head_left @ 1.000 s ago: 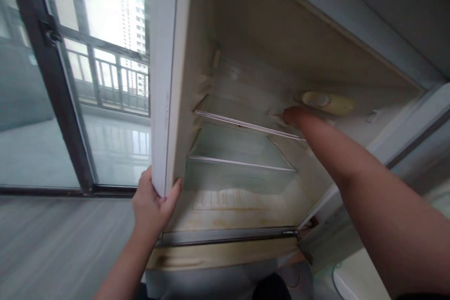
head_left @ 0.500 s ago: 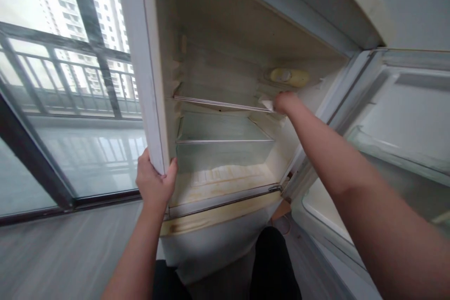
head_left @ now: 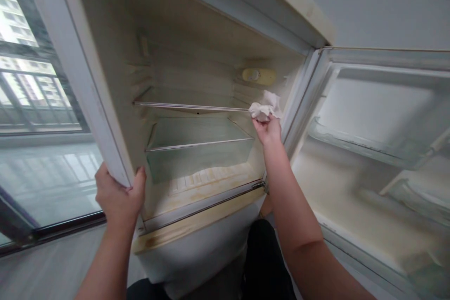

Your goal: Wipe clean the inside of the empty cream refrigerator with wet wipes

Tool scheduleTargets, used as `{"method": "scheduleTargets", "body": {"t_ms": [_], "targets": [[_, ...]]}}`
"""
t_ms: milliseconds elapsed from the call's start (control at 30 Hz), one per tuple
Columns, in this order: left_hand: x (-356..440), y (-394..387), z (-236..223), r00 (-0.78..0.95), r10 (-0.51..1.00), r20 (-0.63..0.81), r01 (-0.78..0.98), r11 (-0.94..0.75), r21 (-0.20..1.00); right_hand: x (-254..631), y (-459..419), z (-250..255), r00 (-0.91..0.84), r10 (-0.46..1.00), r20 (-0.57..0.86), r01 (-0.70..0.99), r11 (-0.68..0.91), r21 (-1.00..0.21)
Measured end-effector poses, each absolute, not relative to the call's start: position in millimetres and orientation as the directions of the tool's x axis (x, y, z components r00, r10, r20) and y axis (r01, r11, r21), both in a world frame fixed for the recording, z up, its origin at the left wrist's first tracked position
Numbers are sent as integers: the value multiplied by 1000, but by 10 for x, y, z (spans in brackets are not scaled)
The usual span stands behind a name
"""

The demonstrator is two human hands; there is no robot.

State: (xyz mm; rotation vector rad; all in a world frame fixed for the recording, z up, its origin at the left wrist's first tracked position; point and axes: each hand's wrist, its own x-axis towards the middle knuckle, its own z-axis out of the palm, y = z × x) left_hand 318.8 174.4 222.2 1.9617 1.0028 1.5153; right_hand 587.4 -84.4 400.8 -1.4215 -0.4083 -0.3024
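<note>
Balcony railings (head_left: 24, 50) show through a window (head_left: 56, 168) to the left of the fridge (head_left: 96, 103). Our left hand (head_left: 119, 192) grips the fridge's left front edge near its bottom corner, thumb on the inner side. Inside the fridge we see an upper shelf (head_left: 191, 106) and, below it, a lower shelf (head_left: 197, 133). At the fridge's right side, below a yellow fitting (head_left: 260, 76), our right hand (head_left: 269, 130) holds a crumpled white sheet (head_left: 264, 108) in closed fingers, just beside the upper shelf's front end; paper or cloth, we cannot tell. Right of the fridge, its door (head_left: 379, 103) stands open.
</note>
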Motion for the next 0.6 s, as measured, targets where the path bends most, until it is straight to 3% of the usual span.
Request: {"method": "scheduleTargets", "body": {"t_ms": [33,100,300,600], "targets": [[3189,1747,2224,119,783,611,271,-618,738,5920,-843,4054,911,44,410,380,294,-877],[3189,1752,2227,102,788,607,279,-608,743,6058,-860,4213,908,75,413,346,425,-836],[3194,1742,2228,78,780,621,283,-615,736,6516,-916,4825,824,45,565,508,384,-771],[3198,1774,2195,73,800,596,284,-590,756,6745,-855,5525,813,10,583,526,418,-741]]}}
